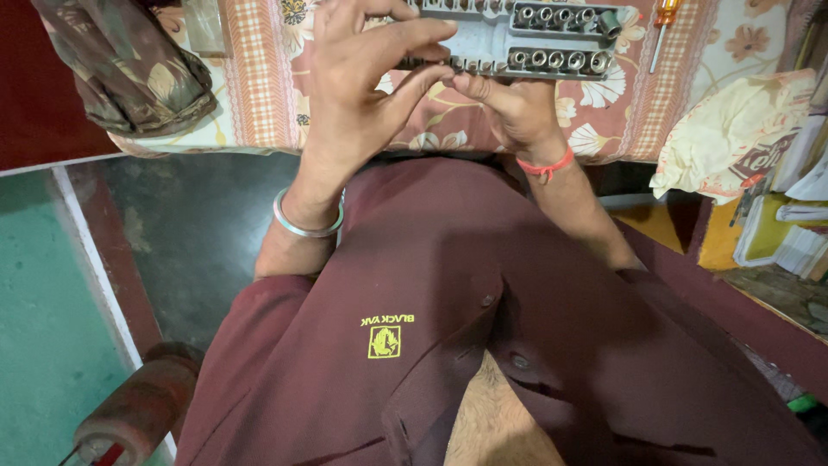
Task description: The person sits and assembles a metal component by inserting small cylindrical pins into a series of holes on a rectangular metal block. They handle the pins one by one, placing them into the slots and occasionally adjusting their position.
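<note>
A screwdriver lies right of my hands, left hand and right hand both pinching the grey socket tray.

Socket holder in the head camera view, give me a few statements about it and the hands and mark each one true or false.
1. Both hands touch the grey socket holder. True.
2. The left hand wears a red thread at the wrist. False: the left wrist has a silver bangle; the red thread is on the right hand.
3. The holder lies over a floral cloth. True.
4. A screwdriver is held in the right hand. False: it lies on the cloth, right of the holder.
5. Every slot in the holder is empty. False: metal sockets sit in rows.
</note>
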